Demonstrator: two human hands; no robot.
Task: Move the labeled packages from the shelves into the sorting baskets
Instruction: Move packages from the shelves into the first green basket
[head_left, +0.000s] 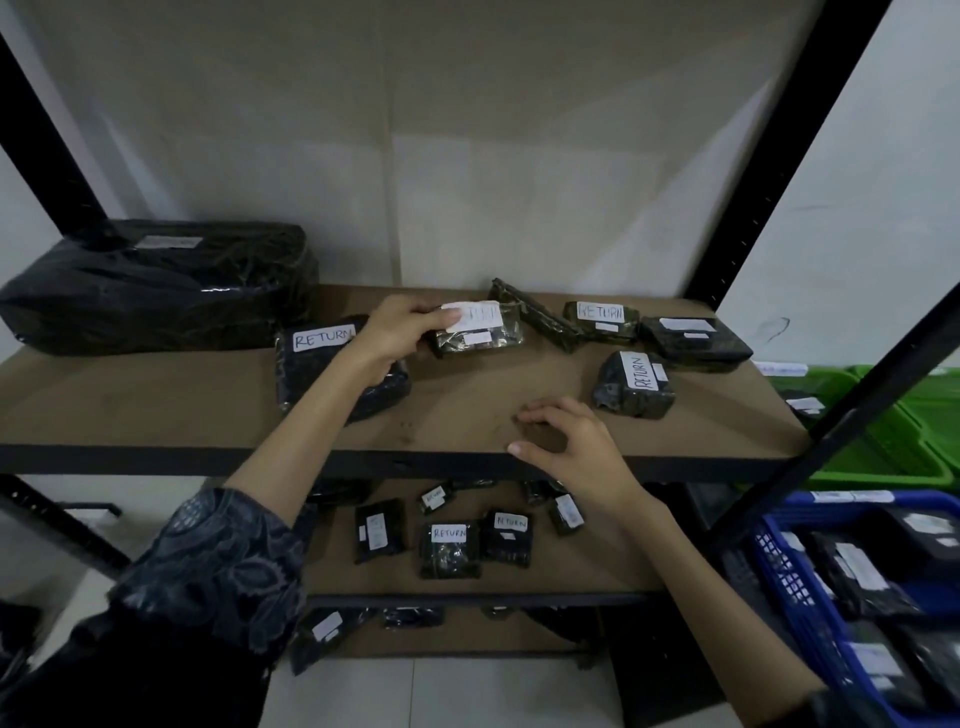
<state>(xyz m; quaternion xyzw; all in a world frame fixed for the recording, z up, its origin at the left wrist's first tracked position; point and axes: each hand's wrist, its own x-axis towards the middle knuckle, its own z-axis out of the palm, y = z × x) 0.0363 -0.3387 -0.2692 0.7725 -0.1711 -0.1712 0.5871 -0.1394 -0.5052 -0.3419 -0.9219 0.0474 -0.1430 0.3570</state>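
Head view, looking down at a metal rack with brown shelves. Just above the centre of the frame, the left hand (400, 327) pinches a small black wrapped package (478, 330) by its left end, thumb on top over the white label, fingers (447, 316) curled round the edge. The package sits on or just above the upper shelf (208, 410); which one is unclear. The right hand (576, 447) hovers lower, near the shelf's front edge, fingers spread and loosely bent, holding nothing.

More packages marked "RETURN" lie around: one (332, 364) partly under the left wrist, one (636, 384) to the right, others behind. A large black bundle (156, 286) fills the upper left. At the right edge are a green basket (893, 415) and, below it, a blue basket (789, 571) already holding packages.

Risks, as a judgement: the grip is only at one end, so the slick wrap could slip; the thumb covers the label, so it may be misread and dropped in the wrong basket.

The held label is blurred and unreadable. Both baskets are cut off by the frame and a black rack post.
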